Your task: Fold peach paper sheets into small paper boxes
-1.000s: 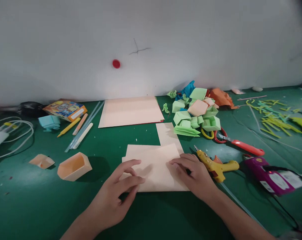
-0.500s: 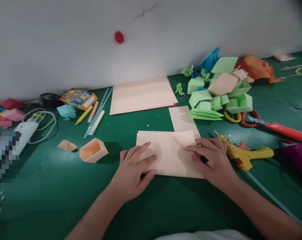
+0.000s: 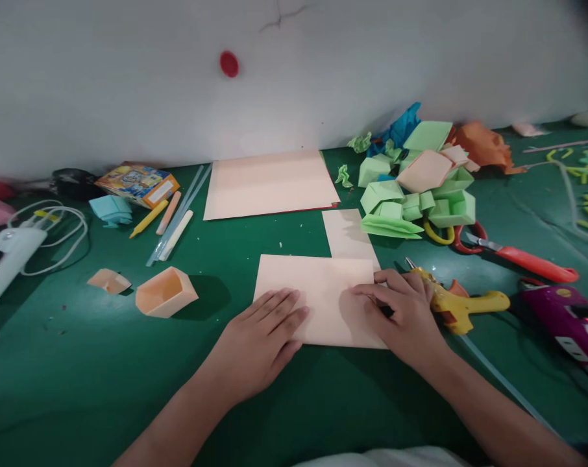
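A folded sheet of peach paper (image 3: 323, 285) lies in front of me on the green table (image 3: 235, 421). My left hand (image 3: 262, 344) rests flat over its left part, fingers stretched out and fairly close together. On the right part sits my right hand (image 3: 398, 311), with its fingers apart and bent, the tips touching the paper. Beyond the sheet is a smaller peach paper piece (image 3: 350, 233), partly covered by it. A small open peach paper box (image 3: 165, 295) and a peach scrap (image 3: 109, 281) stand to the left.
Right of my hand lies a yellow glue gun (image 3: 462, 305), near red-handled scissors (image 3: 532, 259) and a purple device (image 3: 561, 318). Folded green paper shapes (image 3: 391, 194) are heaped behind. Peach sheets (image 3: 272, 185) lie by the wall; pens (image 3: 150, 219) and a white power strip (image 3: 14, 250) are leftward.
My left hand has flattened and its fingers have come closer together on the paper. The paper's top layers now line up. The view has turned slightly right.
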